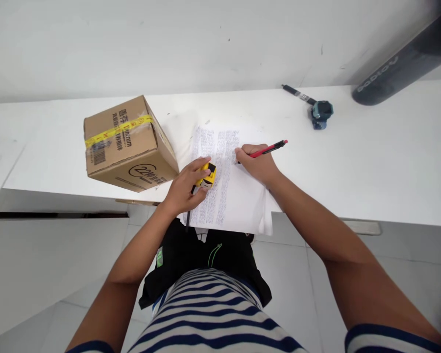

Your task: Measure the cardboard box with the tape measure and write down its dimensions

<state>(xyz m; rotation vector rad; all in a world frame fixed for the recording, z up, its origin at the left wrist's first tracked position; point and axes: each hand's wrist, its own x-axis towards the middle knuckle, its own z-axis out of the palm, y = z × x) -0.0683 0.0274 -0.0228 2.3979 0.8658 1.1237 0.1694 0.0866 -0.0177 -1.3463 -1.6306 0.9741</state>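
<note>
My left hand (185, 189) is closed around a yellow and black tape measure (208, 176), and a dark strap hangs below it. Both rest over the left side of a stack of paper (242, 206) covered in columns of handwriting. My right hand (259, 163) grips a red and black pen (268, 149), its tip down on the sheet near the right-hand column. The paper's lower edge sticks out past the front of the table. To the left of my left hand stands a cardboard box (121, 137) sealed with yellow tape.
On the white table (371, 162), a teal and black watch (321, 112) sits at the back right beside a black marker-like stick (297, 93). A large dark cylinder (400, 59) leans in from the upper right. The wall (206, 44) borders the table's back edge.
</note>
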